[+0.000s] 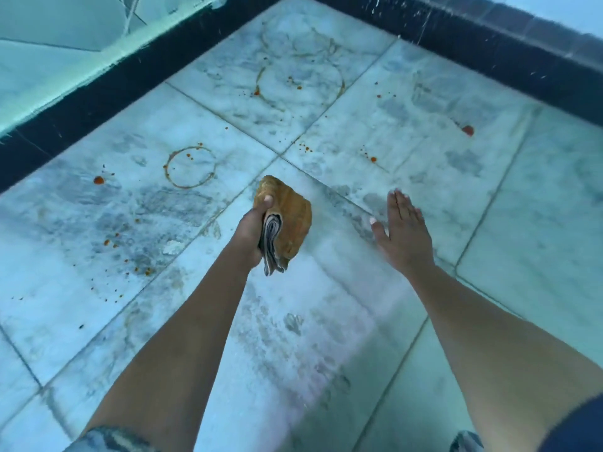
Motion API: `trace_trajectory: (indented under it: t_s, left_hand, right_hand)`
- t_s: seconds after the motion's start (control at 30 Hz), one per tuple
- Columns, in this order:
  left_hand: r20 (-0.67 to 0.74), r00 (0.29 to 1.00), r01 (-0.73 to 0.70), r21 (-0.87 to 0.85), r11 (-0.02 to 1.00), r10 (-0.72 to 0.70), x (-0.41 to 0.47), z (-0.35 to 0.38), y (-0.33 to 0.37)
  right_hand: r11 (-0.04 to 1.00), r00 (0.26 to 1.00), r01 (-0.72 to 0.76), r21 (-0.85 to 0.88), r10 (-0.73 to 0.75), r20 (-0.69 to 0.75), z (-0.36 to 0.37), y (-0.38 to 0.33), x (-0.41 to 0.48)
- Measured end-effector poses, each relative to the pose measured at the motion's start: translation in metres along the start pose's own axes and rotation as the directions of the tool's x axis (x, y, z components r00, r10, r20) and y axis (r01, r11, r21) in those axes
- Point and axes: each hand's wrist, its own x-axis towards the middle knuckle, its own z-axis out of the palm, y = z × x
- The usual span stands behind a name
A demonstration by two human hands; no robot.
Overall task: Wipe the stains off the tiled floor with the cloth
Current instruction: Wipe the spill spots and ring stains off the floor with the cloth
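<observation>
One folded cloth (287, 220) – left hand (249, 231) fingers pinching it; right hand (403, 230) flat, fingers together; two ring stains (190, 167) far on the floor (538, 223).

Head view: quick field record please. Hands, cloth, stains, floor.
left hand: gripping folded cloth, above floor
right hand: open, flat, empty
cloth: orange-brown soiled face, grey folds
ring stain: left tile, unwiped
red spot: far right tile
floor: pale marble tiles, scattered orange specks
skirting: dark, along walls
</observation>
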Motion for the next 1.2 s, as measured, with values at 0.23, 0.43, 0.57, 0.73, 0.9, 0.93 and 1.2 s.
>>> trace_trajectory:
  t_s: [0.23, 0.43, 0.57, 0.73, 0.9, 0.93, 1.2]
  left_hand:
    - [-0.111, 0.972, -0.174, 0.252, 0.952, 0.207, 0.074, 0.074, 0.025]
    - [-0.282, 0.826, -0.244, 0.602, 0.760, 0.489, 0.126, 0.081, 0.019]
    - [-0.329, 0.686, -0.063, 0.861, 0.504, 0.649, 0.141, 0.080, 0.022]
    - [-0.267, 0.755, 0.082, 0.945, 0.317, 0.599, 0.183, 0.074, 0.014]
    - [-0.268, 0.842, 0.217, 0.963, 0.161, 0.469, 0.213, 0.089, -0.013]
    - [-0.279, 0.839, 0.228, 0.960, 0.163, 0.468, 0.213, 0.090, -0.013]
    - [-0.237, 0.838, 0.267, 0.964, 0.010, 0.492, 0.261, 0.092, 0.011]
  right_hand:
    - [0.999, 0.999, 0.045, -0.029, -0.045, 0.005, 0.018, 0.046, 0.051]
    - [0.993, 0.993, 0.117, -0.023, -0.117, 0.002, 0.058, 0.074, 0.095]
    - [0.995, 0.995, 0.101, -0.008, -0.101, -0.023, 0.068, 0.076, 0.114]
    - [0.999, 0.998, 0.042, -0.007, -0.042, -0.048, 0.074, 0.085, 0.131]
    - [0.999, 0.998, 0.043, -0.030, -0.044, -0.048, 0.079, 0.086, 0.133]
    - [0.999, 0.998, 0.037, -0.025, -0.038, -0.041, 0.078, 0.086, 0.134]
    - [0.999, 0.998, 0.020, -0.026, -0.021, -0.065, 0.077, 0.085, 0.134]
